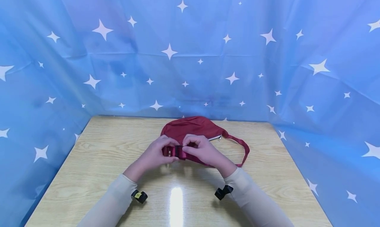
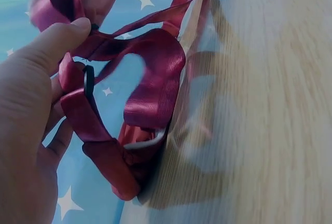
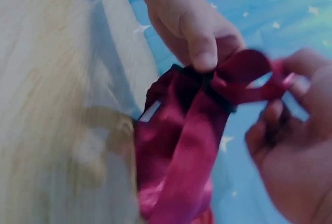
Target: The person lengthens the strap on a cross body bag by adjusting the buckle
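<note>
A dark red waist bag [image 1: 190, 126] lies toward the back of the table, with a metal zipper [image 1: 215, 138] on its right part. My left hand [image 1: 155, 154] pinches the red strap at a black plastic strap adjuster [image 3: 220, 98], thumb on the near side. Just to its right, my right hand [image 1: 205, 150] pinches a small loop of strap [image 3: 244, 73] that stands up out of the adjuster. Another bend of webbing [image 2: 161, 79] hangs below the fingers in the left wrist view. The strap's far end [image 1: 244, 149] curves round on the table at the right.
The wooden table [image 1: 112, 131] carries a bright light reflection near its front. A blue curtain with white stars [image 1: 190, 68] hangs behind it and along both sides. Small black devices [image 1: 139, 196] are worn at both wrists.
</note>
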A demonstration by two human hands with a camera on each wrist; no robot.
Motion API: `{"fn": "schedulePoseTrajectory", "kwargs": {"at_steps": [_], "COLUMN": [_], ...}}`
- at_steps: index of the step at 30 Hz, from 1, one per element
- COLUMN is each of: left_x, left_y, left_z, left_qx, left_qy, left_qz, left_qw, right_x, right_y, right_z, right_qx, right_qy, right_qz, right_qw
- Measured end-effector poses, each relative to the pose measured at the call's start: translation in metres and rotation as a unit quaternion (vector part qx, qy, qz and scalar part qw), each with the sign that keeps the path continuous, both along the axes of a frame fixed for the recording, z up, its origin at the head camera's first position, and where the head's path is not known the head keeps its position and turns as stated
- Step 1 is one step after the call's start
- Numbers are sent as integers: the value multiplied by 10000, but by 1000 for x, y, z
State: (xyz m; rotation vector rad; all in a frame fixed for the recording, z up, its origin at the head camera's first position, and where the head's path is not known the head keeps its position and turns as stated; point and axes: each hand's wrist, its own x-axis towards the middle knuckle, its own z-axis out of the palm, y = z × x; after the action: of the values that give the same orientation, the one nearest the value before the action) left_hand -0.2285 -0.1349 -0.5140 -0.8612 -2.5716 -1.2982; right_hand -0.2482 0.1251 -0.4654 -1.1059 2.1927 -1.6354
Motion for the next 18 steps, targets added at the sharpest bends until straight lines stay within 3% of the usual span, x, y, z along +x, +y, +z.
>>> {"fn": "schedulePoseTrajectory", "kwargs": {"at_steps": [3, 5, 8, 12, 18], "left_x": [1, 2, 3, 3, 3], "left_y": [-2, -3, -4, -3, -2], "left_z": [0, 1, 2, 3, 3], "left_qx": [-13, -59, -112, -152, -212], "left_qy": [-134, -124, -21, 165, 277], "left_qz": [86, 111, 98, 53, 3], "left_qw": [9999, 9998, 9999, 9997, 9994], "right_x": [-1, -2, 0, 2, 7], "right_y": [7, 9, 10, 4, 0], "right_z": [-4, -4, 2, 13, 20], "right_qx": [-472, -364, 354, 1495, 2233], "right_qy": [-232, -165, 166, 652, 669], "right_qz": [196, 135, -192, -667, -880], "right_qw": [9984, 9991, 9991, 9844, 9685]}}
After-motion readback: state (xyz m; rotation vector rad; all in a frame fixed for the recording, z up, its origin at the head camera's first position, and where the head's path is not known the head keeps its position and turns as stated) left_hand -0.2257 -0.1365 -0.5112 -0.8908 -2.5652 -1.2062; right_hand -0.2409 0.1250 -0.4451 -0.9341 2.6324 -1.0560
